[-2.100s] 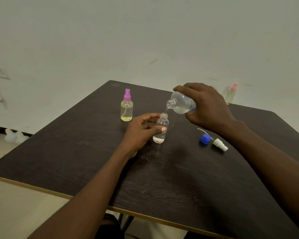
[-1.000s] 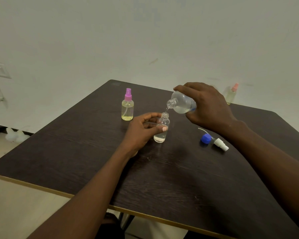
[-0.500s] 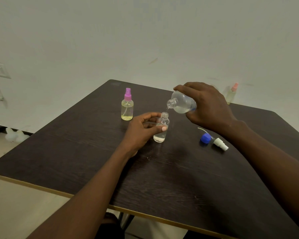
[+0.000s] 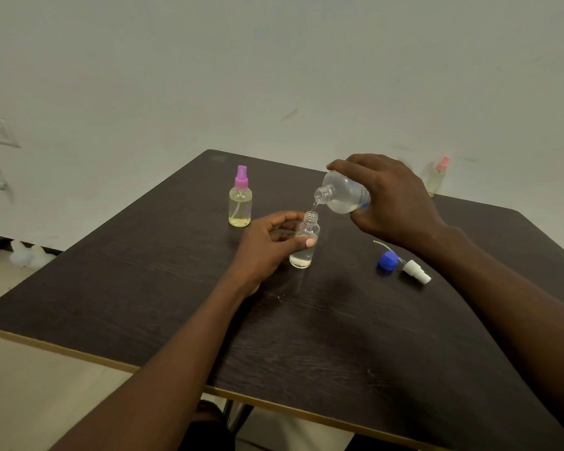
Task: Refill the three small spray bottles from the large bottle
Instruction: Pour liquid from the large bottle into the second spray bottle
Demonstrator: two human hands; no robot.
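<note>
Near the centre of the dark table (image 4: 144, 271), an uncapped, part-filled clear small bottle (image 4: 303, 247) is held upright by the left hand (image 4: 267, 245), curled round it from 9 o'clock. At 1 o'clock, the tilted large bottle (image 4: 342, 195) is gripped by the right hand (image 4: 393, 200).

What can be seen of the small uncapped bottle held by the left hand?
The small bottle is clear and looks like plastic, with a round body and a threaded neck that has no sprayer on it. It stands upright on the dark table, with some clear liquid in its lower part. The left hand grips its body between thumb and fingers. The large bottle, tilted in the right hand, pours a thin stream into its open mouth.
</note>
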